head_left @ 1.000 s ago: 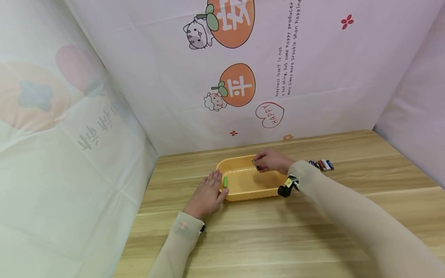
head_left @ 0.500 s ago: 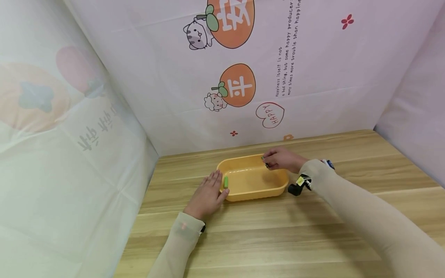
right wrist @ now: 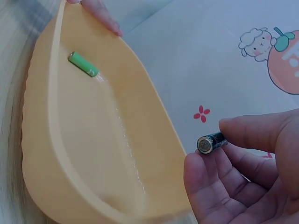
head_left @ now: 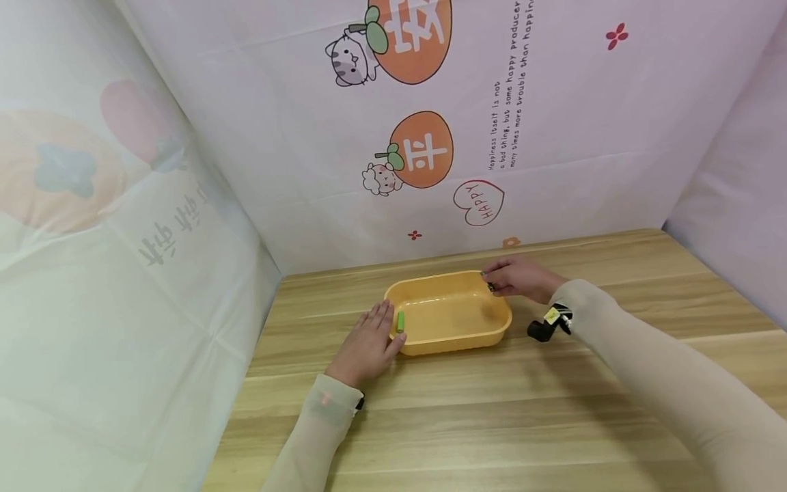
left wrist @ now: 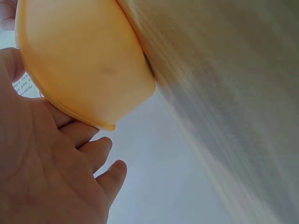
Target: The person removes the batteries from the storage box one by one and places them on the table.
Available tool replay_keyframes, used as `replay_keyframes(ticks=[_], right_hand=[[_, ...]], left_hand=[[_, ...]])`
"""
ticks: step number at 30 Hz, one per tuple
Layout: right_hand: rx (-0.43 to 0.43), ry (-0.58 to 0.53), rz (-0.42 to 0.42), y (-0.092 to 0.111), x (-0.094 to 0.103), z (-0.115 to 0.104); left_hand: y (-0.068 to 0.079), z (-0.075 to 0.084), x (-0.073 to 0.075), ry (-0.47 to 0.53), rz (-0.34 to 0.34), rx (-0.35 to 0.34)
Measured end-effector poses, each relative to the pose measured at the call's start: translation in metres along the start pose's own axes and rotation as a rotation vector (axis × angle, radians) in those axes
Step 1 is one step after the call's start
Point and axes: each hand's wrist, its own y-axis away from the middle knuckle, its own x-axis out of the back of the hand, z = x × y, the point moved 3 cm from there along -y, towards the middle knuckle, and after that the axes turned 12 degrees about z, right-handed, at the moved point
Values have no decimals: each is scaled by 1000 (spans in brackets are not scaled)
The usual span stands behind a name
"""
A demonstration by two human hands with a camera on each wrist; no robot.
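Observation:
A yellow plastic basin (head_left: 455, 341) sits on the wooden table, and one green battery (right wrist: 83, 64) lies inside at its left end. My left hand (head_left: 365, 348) rests on the basin's left rim, its fingers extended along the edge and the thumb at the near corner. In the left wrist view the fingers (left wrist: 96, 151) touch the rim from outside. Over the basin's far right corner is my right hand (head_left: 522, 279). It pinches a dark battery (right wrist: 211, 143) between thumb and fingertips, one metal end facing the right wrist camera.
Cloth printed with fruit and small animals (head_left: 424, 150) hangs as a wall behind the table (head_left: 430, 424). Plain pale cloth (head_left: 750, 205) closes the right side, and another printed sheet (head_left: 92, 307) the left.
My right hand has moved right with the dark battery, from above the basin's middle to its right end. The row of batteries beyond is now hidden behind the right forearm. My left hand stays put.

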Motion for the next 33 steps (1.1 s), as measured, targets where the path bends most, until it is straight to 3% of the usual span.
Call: replay_keyframes(ticks=[33], right_hand=[[12,73,63,11,64,29]], left_hand=[[-1,0,-1,8,4,-6]])
